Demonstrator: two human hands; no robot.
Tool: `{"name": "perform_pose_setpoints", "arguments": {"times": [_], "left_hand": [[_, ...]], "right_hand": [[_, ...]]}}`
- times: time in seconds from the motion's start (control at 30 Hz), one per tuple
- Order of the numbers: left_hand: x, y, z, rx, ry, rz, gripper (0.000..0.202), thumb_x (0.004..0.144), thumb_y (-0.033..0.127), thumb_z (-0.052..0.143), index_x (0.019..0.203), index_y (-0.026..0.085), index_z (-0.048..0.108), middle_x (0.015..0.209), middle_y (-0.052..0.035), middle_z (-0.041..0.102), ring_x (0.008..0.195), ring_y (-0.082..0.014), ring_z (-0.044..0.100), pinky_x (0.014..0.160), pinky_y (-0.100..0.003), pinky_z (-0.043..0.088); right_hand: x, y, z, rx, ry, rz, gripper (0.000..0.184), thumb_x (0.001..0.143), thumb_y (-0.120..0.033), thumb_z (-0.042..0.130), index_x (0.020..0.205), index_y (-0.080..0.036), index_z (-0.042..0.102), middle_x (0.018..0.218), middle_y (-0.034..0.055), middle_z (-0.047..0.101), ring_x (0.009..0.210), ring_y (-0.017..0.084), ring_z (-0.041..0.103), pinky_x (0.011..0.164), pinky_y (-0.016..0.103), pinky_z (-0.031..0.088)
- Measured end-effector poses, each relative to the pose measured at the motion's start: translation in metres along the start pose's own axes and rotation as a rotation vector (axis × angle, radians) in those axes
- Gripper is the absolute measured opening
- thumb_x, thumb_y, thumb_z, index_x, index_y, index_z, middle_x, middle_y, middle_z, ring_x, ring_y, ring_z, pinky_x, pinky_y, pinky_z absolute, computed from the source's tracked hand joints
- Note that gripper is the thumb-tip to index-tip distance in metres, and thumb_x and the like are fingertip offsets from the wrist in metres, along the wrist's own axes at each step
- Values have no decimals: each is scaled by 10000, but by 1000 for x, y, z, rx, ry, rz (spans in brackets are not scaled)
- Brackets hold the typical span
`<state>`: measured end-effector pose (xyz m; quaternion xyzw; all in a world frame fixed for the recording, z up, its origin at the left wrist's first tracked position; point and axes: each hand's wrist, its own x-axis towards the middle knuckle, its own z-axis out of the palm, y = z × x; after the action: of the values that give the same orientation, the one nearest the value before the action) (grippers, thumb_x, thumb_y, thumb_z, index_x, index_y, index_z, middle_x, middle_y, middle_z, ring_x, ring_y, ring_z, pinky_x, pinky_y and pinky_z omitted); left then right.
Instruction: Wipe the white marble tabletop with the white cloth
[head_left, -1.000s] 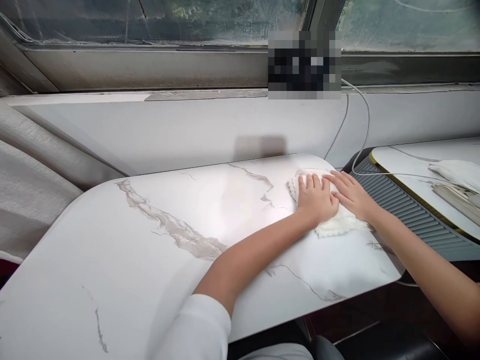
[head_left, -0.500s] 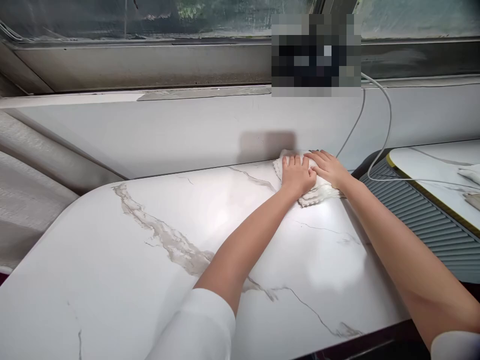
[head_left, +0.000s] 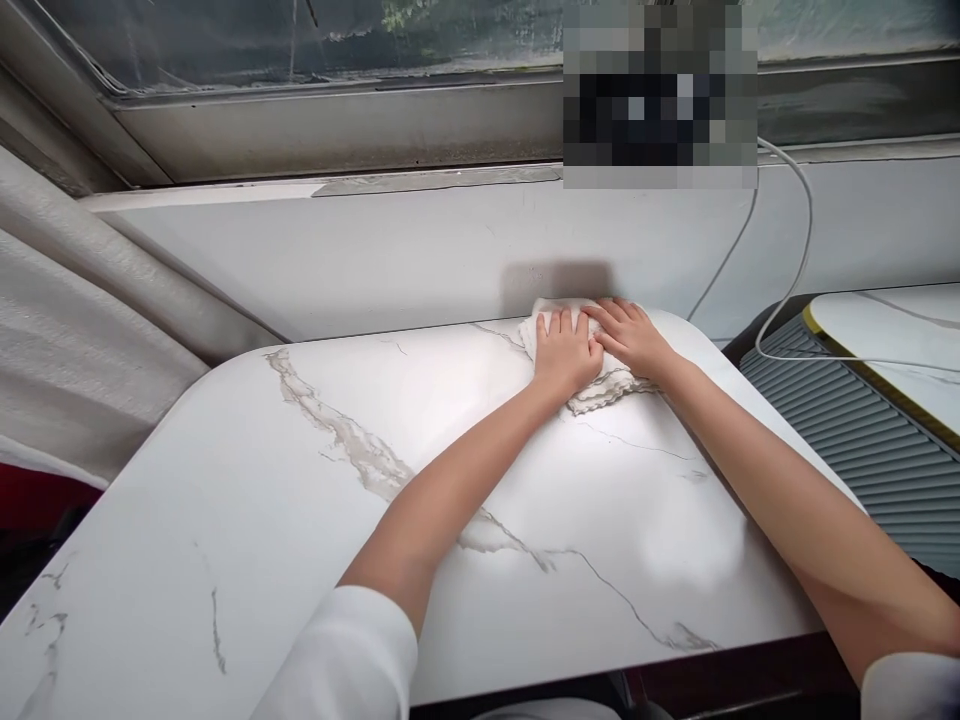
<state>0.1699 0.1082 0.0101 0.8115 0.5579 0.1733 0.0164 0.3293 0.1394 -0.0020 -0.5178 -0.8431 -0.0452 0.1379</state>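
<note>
A white cloth (head_left: 600,391) lies at the far edge of a white marble-patterned table (head_left: 300,520), against the wall. My left hand (head_left: 564,352) presses flat on the cloth with fingers stretched out. My right hand (head_left: 628,336) lies flat beside it on the same cloth, fingers pointing left and touching the left hand. Both arms reach forward across the tabletop. Most of the cloth is hidden under the hands.
A white wall and a window sill (head_left: 420,182) rise behind the table. White cables (head_left: 787,290) hang down at the right. A grey ribbed panel (head_left: 847,440) and a second white tabletop (head_left: 900,350) lie to the right. A grey curtain (head_left: 82,330) hangs at the left.
Both hands have slid the cloth from the table's right side up to its far edge at the wall, then slightly left. The camera view has shifted too.
</note>
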Motion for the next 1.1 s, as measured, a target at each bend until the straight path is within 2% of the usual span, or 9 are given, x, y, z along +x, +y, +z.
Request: {"name": "perform_pose_setpoints", "arguments": {"times": [0.2, 0.5, 0.6, 0.8, 1.1], "left_hand": [[-34, 0, -9, -2, -28, 43, 529, 978, 321, 317, 1460, 119, 399, 1546, -139, 374, 1443, -259, 300, 1206, -477, 152], [-106, 14, -28, 3, -64, 109, 546, 979, 342, 331, 1465, 97, 382, 1550, -169, 356, 1446, -294, 292, 1202, -499, 157], [-134, 18, -35, 6, -71, 137, 559, 984, 346, 325, 1475, 83, 363, 1546, -183, 357, 1451, -312, 280, 1199, -514, 163], [-180, 17, -49, 16, -74, 209, 569, 985, 352, 308, 1478, 71, 358, 1547, -197, 348, 1452, -325, 278, 1194, -527, 184], [-226, -1, -67, 47, -56, 255, 563, 986, 337, 306, 1476, 68, 373, 1539, -201, 355, 1447, -336, 289, 1182, -535, 219]], "right_hand": [[-38, -31, -7, -2, -46, 58, 562, 986, -408, 183, 1506, -238, 313, 1560, 131, 336, 1456, 353, 224, 1112, 601, 230], [-101, -83, -28, -38, -105, 99, 591, 992, -397, 191, 1518, -161, 320, 1578, 164, 297, 1475, 355, 183, 1148, 579, 207], [-126, -98, -28, -40, -61, 73, 585, 994, -410, 197, 1545, -222, 262, 1584, 126, 302, 1479, 345, 180, 1143, 600, 215], [-167, -136, -26, -55, 58, 75, 618, 994, -369, 239, 1579, -296, 54, 1615, 85, 235, 1482, 348, 174, 1131, 632, 240], [-183, -196, -33, -4, 136, 65, 689, 979, -310, 301, 1575, -285, -44, 1606, 92, 249, 1473, 347, 209, 1127, 644, 269]]}}
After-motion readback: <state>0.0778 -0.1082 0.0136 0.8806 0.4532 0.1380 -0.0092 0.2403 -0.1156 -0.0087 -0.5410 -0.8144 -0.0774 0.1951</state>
